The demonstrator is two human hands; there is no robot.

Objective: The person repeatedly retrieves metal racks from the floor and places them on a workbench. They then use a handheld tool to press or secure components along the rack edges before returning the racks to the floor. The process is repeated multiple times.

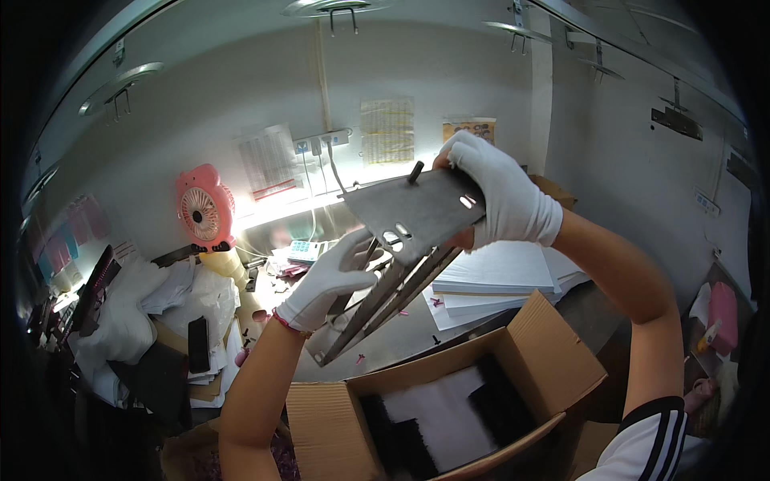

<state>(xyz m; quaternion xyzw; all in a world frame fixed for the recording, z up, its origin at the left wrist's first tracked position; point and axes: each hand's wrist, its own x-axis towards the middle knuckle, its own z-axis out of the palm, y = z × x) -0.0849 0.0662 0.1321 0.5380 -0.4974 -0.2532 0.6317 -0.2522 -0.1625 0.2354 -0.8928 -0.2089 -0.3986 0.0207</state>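
Note:
Both of my hands wear white gloves and hold up a grey metal bracket (413,204) above the bench. Its flat plate has slotted holes and a short black peg on its upper edge, and long narrow legs slant down toward the left. My right hand (509,192) is closed round the plate's right end. Lower down, my left hand (329,276) grips the legs' left side, its thumb showing and some fingertips hidden behind the metal. Below the bracket, an open cardboard box (553,345) contains black pieces (497,401) and a whitish sheet (441,417).
A stack of white paper (497,272) lies behind the box. Small pinkish pieces are scattered on the metal bench (385,345). To the left are a pink fan (206,210), a black phone (198,345), papers and plastic bags. A power strip (321,142) hangs on the wall.

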